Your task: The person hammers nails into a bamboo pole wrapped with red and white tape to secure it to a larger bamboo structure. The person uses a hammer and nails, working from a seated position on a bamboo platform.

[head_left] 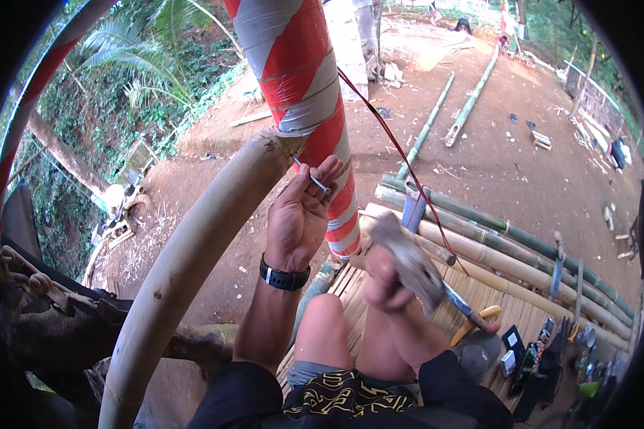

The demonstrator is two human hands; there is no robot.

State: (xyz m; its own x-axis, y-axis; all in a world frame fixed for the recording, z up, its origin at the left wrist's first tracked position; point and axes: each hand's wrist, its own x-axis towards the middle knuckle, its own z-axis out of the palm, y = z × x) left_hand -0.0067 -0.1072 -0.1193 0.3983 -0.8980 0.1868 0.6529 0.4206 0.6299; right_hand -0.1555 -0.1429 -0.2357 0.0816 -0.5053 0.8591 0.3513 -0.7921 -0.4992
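My left hand [298,218], with a dark watch on its wrist, pinches a long metal nail [319,184]. The tip of the nail meets the end of a thick tan bamboo pole [186,247], where the pole joins a post [304,79] wrapped in red and silver-grey stripes. My right hand [388,282] is wrapped round a hammer [410,259], raised above my right thigh and blurred by motion. The hammer's head is apart from the nail, to its lower right. Most of its handle is hidden by my fingers.
Under my legs is a slatted bamboo platform [436,314], edged by several bamboo poles [522,261]. A red cord [390,132] runs down from the post. To the right lie a yellow-handled tool [474,325], a cap [479,352] and small items. Bare ground [472,171] stretches below.
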